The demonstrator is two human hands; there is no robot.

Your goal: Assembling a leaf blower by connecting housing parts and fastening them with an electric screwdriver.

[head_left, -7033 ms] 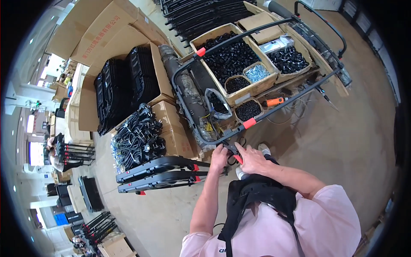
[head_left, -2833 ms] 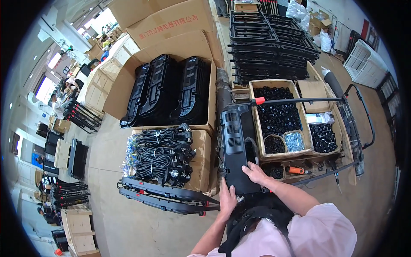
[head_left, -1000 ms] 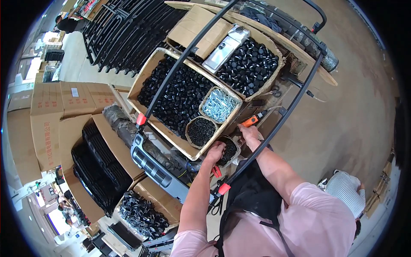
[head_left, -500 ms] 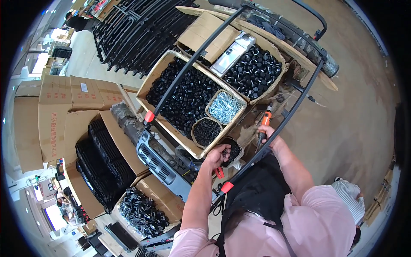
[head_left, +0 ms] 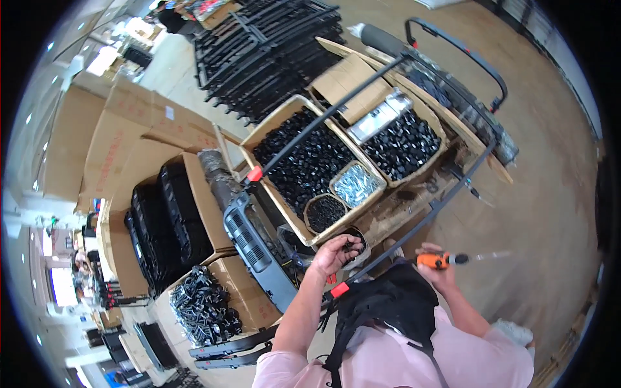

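My right hand is wrapped round an orange and black power screwdriver, whose long thin bit points right, over the floor. My left hand has its palm turned up and its fingers curled in, at the mouth of a small tub of dark screws. Small dark bits show by those fingertips, too small to make out. A black tubular frame with red end pieces passes between my two hands. Close beyond my left hand stands an open box of black knobs.
In that box sit a tub of silver bolts and a tub of small black screws. Another carton holds black-headed bolts. To the left are a grey slotted housing, black clips and a carton of black padded parts. Black frames are stacked behind.
The power screwdriver has swung from pointing away beside the bench to pointing right, nearer my body. My left hand stays by the small tub, its palm turned further up. The whole view has shifted.
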